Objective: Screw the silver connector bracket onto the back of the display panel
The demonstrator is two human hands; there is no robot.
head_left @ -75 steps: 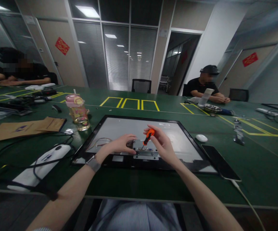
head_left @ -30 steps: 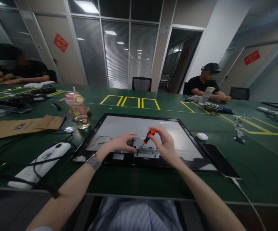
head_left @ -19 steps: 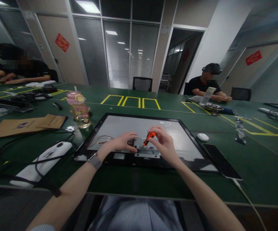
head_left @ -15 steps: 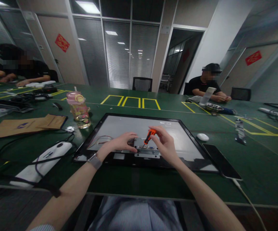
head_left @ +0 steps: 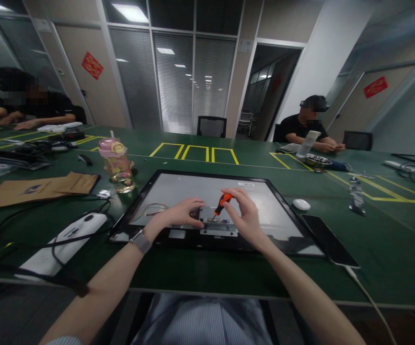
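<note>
My right hand (head_left: 245, 215) grips the orange-and-black handle of a screwdriver (head_left: 222, 204) near its top. The screwdriver leans, its thin shaft pointing down and left to a metal bracket (head_left: 219, 232) with a small circuit board (head_left: 217, 221) on it. My left hand (head_left: 184, 212) holds the bracket's left side between thumb and fingers. A dark part shows in the gap of that hand. Beneath both hands lies a flat display panel (head_left: 178, 184) with a black frame and grey back. Thin wires (head_left: 152, 208) run over it on the left. The screwdriver's tip is too small to make out.
A pink-lidded bottle (head_left: 116, 165), paper bag (head_left: 35, 187) and white power strip (head_left: 62, 244) with black cables are to the left. On the right lie a phone (head_left: 329, 239) with a cable and a white case (head_left: 301, 204). People sit across the green table (head_left: 207, 273).
The screwdriver's handle has turned slightly in my right hand. My left hand stays at the bracket. The whole view has shifted a little.
</note>
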